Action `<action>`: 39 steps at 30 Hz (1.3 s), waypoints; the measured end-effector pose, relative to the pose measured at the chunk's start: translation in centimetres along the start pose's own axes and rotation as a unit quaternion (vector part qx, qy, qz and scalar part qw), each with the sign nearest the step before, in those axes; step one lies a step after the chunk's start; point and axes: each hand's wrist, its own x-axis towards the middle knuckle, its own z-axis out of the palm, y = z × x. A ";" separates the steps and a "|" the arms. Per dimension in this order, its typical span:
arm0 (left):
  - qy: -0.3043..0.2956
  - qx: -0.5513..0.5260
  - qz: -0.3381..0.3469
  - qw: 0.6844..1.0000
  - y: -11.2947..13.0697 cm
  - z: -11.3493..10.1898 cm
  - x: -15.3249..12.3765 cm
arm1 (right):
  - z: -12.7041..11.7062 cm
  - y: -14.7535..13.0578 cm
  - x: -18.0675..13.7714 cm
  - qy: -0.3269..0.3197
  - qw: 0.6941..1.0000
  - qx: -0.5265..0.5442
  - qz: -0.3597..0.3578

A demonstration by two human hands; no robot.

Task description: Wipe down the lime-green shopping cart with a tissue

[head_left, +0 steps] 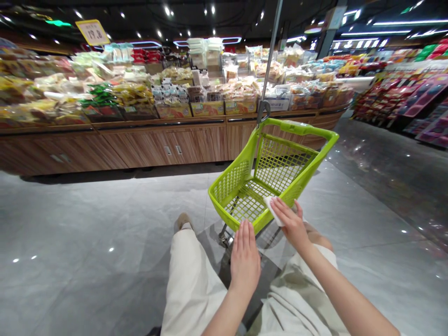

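Observation:
A bright green plastic shopping cart (231,179) with a lattice basket stands in front of me, its basket bare inside. My right hand (293,226) presses a folded white cloth (274,211) against the cart's right rim, fingers laid over it. At the near rim is my left hand (246,256), its fingers stretched out and close together. The fingertips touch or nearly touch the edge; nothing shows in that hand. A grey metal pole (271,56) rises behind the cart's far left corner.
A long wood-panelled display counter (196,142) piled with packaged food runs across the back. A yellow-edged price sign (92,32) stands above it at left. More goods shelves (395,88) are at right. My light trousers (191,280) flank the cart's near end on the grey tiled floor (105,233).

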 end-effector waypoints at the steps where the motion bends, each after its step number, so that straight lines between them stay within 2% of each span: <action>1: 0.001 0.000 0.001 1.000 0.0 0.0 0.0 | -0.2 1.3 0.3 0.009 0.999 -0.011 0.029; 4: 0.009 -0.003 -0.004 1.000 0.2 0.1 -0.1 | -0.4 2.8 0.9 0.027 0.995 -0.024 0.088; 6: 0.016 -0.005 -0.012 1.000 0.5 0.3 -0.1 | -0.4 1.2 0.8 0.020 0.996 -0.014 0.083; 10: 0.021 -0.003 -0.021 1.000 0.6 0.5 -0.1 | 0.0 -5.4 -0.5 -0.030 0.998 0.033 -0.038; 12: 0.018 -0.002 -0.017 1.000 0.5 0.5 -0.1 | 0.1 -7.2 -0.9 -0.042 0.995 0.050 -0.079; 13: 0.015 -0.003 -0.013 1.000 0.5 0.4 -0.1 | 0.0 -7.3 -0.9 -0.043 0.993 0.055 -0.090; 15: 0.010 -0.002 -0.005 1.000 0.3 0.3 -0.1 | -0.3 -5.6 -0.4 -0.043 0.992 0.058 -0.099; 17: 0.007 -0.002 -0.001 1.000 0.2 0.2 0.0 | -0.7 -2.3 0.6 -0.040 0.994 0.047 -0.088; 20: 0.006 -0.006 -0.004 1.000 0.4 0.2 0.0 | -1.1 3.0 2.0 -0.016 1.000 0.003 -0.013; 22: 0.006 -0.008 -0.008 1.000 0.5 0.2 0.0 | -1.1 4.8 2.5 0.001 0.999 -0.018 0.037; 23: 0.006 -0.008 -0.010 1.000 0.6 0.2 0.0 | -1.0 4.8 2.6 0.009 0.998 -0.025 0.059; 25: 0.007 -0.006 -0.014 1.000 0.7 0.3 0.0 | -0.6 3.1 2.4 0.024 0.996 -0.029 0.084; 27: 0.009 -0.004 -0.017 1.000 0.7 0.3 0.0 | -0.1 -0.5 1.7 0.029 0.997 -0.015 0.070; 30: 0.013 -0.006 -0.018 1.000 0.5 0.3 -0.1 | 0.1 -6.2 0.5 -0.001 0.999 0.038 -0.017; 32: 0.014 -0.006 -0.018 1.000 0.2 0.2 -0.1 | 0.0 -8.1 0.1 -0.014 0.996 0.061 -0.060; 33: 0.015 -0.006 -0.016 1.000 0.1 0.2 -0.1 | -0.1 -8.2 0.1 -0.017 0.995 0.066 -0.078; 36: 0.010 0.001 -0.009 1.000 -0.1 0.0 -0.2 | -0.7 -4.9 0.8 -0.028 0.991 0.059 -0.116; 39: 0.002 0.009 -0.003 1.000 -0.1 0.0 -0.2 | -1.1 1.0 1.9 -0.023 0.998 0.013 -0.061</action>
